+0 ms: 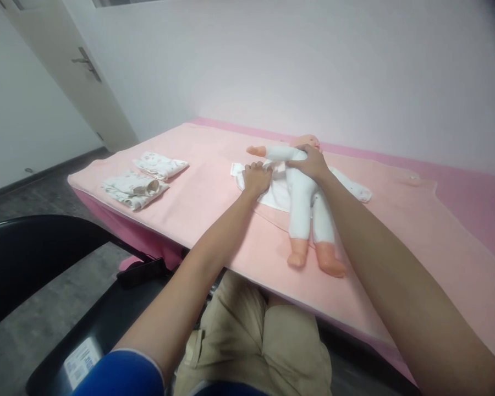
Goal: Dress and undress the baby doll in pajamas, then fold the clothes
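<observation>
White baby shirt (pixel 274 195) could bunch if the right hand (pixel 311 164), fingers holding the baby doll (pixel 300 192), slips; whether the left hand (pixel 256 179) grips is unclear.

Doll (pixel 300 191): white cloth body, orange-pink head, hand and feet. Lying on pink cover (pixel 206 181), head toward the wall side (pixel 334 71), feet toward near edge, one arm stuck out left. White garment (pixel 277 199): spread out, partly under doll's torso, printed sleeve out to the right, doll's legs past its hem.
</observation>
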`<move>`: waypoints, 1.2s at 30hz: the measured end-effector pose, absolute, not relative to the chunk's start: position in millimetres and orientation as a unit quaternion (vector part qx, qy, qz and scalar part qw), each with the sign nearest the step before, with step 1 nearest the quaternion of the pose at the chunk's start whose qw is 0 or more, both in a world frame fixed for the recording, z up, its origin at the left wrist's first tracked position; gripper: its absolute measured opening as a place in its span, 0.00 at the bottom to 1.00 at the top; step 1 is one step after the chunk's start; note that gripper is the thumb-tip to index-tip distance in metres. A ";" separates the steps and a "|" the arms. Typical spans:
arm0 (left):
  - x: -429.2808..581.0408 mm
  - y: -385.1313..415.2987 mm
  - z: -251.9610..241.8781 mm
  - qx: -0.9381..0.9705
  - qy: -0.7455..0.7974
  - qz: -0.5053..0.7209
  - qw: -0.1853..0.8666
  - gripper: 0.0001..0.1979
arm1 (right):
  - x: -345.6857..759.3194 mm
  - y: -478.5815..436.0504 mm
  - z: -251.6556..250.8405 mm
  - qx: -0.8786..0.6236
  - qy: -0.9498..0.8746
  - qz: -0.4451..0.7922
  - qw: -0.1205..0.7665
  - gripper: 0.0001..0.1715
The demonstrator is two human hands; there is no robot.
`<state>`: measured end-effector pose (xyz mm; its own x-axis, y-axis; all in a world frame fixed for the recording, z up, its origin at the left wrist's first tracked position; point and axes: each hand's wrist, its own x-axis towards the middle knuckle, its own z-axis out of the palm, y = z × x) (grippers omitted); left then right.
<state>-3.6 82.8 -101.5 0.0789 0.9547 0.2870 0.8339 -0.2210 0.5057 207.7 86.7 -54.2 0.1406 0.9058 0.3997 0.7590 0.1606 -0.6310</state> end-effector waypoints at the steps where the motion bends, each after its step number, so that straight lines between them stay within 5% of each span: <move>1: -4.1 82.7 -101.3 0.729 0.610 0.290 0.112 0.24 | 202.8 89.3 -55.0 -0.642 -0.660 0.077 0.382 0.39; 8: -7.5 84.2 -102.4 0.735 0.582 0.317 0.143 0.26 | 181.2 100.4 -55.3 -0.634 -0.703 0.037 0.320 0.39; 14: -5.2 82.8 -99.9 0.725 0.597 0.312 0.143 0.29 | 212.1 81.0 -49.7 -0.600 -0.684 0.132 0.394 0.26; 21: -5.0 73.1 -91.9 0.735 0.581 0.320 0.142 0.32 | 262.1 37.4 -75.6 -0.647 -0.615 0.056 0.448 0.19; 36: 22.9 32.6 -32.1 0.872 0.378 0.311 0.029 0.25 | 272.4 12.4 -122.0 -0.653 -0.657 -0.092 0.365 0.23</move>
<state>22.9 32.6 -32.1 0.5208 0.6763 0.5210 0.6407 -0.7129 0.2849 272.4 12.4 -122.0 0.1188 0.7909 0.6003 0.9253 0.1311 -0.3559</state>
